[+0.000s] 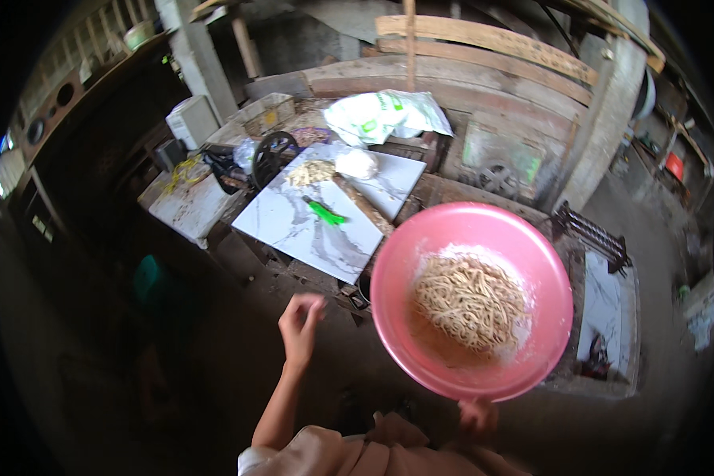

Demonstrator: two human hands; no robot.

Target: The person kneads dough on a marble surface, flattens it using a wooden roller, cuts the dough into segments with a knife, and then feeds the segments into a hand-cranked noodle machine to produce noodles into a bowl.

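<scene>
A large pink basin (385, 317) fills the right of the head view, with pale flour-dusted noodles (472, 301) heaped inside. My right hand (477, 414) is at the basin's near rim, its fingers closed on the edge and partly blurred. Left of the basin, my left hand (301, 313) hangs in the air short of the tabletop. Its fingers are curled in, and nothing shows in them. Beyond it lies a white marbled board (270, 218) bearing a green-handled tool (324, 212), a wooden rolling pin (362, 204), a pale noodle pile (311, 172) and a white bag (357, 163).
A black handwheel (274, 160) stands at the board's far left edge. White and green sacks (385, 115) lie behind. A concrete post (611, 103) rises at the right, near a dark ridged roller part (593, 236). A green object (147, 278) sits low at the left.
</scene>
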